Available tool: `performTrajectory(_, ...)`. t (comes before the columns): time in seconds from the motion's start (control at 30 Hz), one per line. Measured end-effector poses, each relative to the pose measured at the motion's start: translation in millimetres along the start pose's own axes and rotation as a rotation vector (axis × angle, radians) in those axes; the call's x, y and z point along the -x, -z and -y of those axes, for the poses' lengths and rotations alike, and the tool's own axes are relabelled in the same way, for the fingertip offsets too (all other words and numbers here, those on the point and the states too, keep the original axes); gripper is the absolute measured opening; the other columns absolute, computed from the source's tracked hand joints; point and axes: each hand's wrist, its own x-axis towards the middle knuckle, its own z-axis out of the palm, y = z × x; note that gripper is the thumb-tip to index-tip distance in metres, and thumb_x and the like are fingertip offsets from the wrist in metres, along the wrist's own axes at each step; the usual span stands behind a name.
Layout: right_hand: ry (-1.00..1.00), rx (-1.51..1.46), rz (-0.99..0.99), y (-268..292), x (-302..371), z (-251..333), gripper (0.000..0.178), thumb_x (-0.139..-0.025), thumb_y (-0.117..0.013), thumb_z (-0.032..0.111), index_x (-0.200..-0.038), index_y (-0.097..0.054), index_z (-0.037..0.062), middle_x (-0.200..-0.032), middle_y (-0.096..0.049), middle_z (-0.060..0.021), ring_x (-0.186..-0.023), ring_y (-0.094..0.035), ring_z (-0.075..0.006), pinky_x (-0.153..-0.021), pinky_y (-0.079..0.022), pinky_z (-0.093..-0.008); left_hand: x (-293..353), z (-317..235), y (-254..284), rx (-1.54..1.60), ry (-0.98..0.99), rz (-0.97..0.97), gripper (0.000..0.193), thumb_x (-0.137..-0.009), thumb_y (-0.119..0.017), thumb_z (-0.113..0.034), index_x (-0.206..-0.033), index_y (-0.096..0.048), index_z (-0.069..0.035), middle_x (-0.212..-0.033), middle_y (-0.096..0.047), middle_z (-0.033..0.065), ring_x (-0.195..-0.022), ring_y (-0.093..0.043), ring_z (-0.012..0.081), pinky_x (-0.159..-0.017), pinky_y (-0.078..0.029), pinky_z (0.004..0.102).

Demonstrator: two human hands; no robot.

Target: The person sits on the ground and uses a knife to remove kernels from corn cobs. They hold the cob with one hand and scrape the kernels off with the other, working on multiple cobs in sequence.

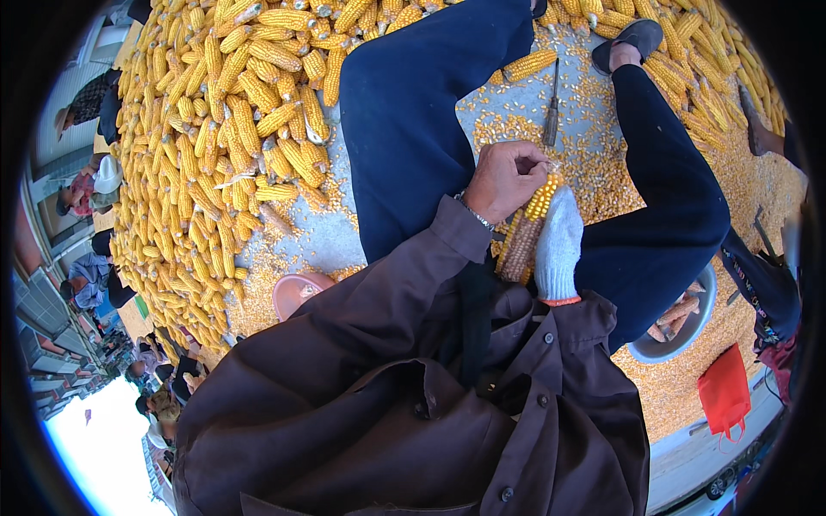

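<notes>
A half-shelled corn cob (540,199) stands between my knees, with yellow kernels on its upper part and a bare reddish-brown lower part (518,251). My right hand (559,245), in a white knitted glove, grips the cob from the right side. My bare left hand (508,176) is closed over the top of the cob, fingers pressed on the kernels. A brown sleeve and a bracelet cover that wrist. My legs in dark blue trousers (413,129) spread to either side.
A big heap of yellow corn ears (215,129) fills the left and top. Loose kernels (602,172) cover the grey ground, where a slim metal tool (551,116) lies. Nearby are a pink bowl (297,292), a grey basin of bare cobs (680,327) and a red bag (724,391). Other people sit far left.
</notes>
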Motion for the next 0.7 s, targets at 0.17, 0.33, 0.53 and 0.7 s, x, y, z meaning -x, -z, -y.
performTrajectory(0.17, -0.046, -0.011, 0.0, 2, -2, 4, 0.039, -0.101, -0.043, 0.026, -0.118, -0.055, -0.0059, -0.106, -0.063, -0.0178, -0.097, -0.061, -0.0237, -0.083, -0.046, -0.0336, 6, 5, -1, 0.063, 0.066, 0.027, 0.019, -0.087, -0.062, -0.006, -0.102, -0.064, 0.007, -0.092, -0.068, 0.0117, -0.085, -0.064, 0.012, -0.075, -0.051, 0.0253)
performTrajectory(0.33, -0.01, -0.016, -0.007, 3, -3, -3, 0.038, -0.101, -0.044, 0.025, -0.119, -0.055, -0.0063, -0.11, -0.063, -0.0166, -0.1, -0.06, -0.023, -0.084, -0.047, -0.0338, 12, 11, 3, -0.074, 0.079, 0.223, 0.043, -0.094, -0.057, -0.019, -0.127, -0.051, 0.007, -0.113, -0.062, 0.0164, -0.103, -0.06, 0.0173, -0.088, -0.049, 0.0291)
performTrajectory(0.53, -0.015, 0.063, 0.044, 14, -2, 1, 0.04, -0.1, -0.046, 0.026, -0.123, -0.053, -0.0064, -0.116, -0.061, -0.0193, -0.107, -0.059, -0.0244, -0.089, -0.045, -0.0339, 13, 11, 0, 0.075, 0.103, 0.223, 0.043, -0.092, -0.059, -0.02, -0.125, -0.052, 0.007, -0.11, -0.063, 0.02, -0.099, -0.063, 0.0207, -0.083, -0.05, 0.0317)
performTrajectory(0.7, -0.053, 0.124, 0.098, 23, 0, 24, 0.041, -0.1, -0.047, 0.026, -0.126, -0.053, -0.0051, -0.122, -0.059, -0.0155, -0.11, -0.056, -0.0209, -0.094, -0.042, -0.0312, 13, 7, 0, 0.062, 0.116, 0.214, 0.042, -0.09, -0.06, -0.015, -0.125, -0.052, 0.007, -0.105, -0.064, 0.019, -0.092, -0.065, 0.0189, -0.076, -0.052, 0.0295)
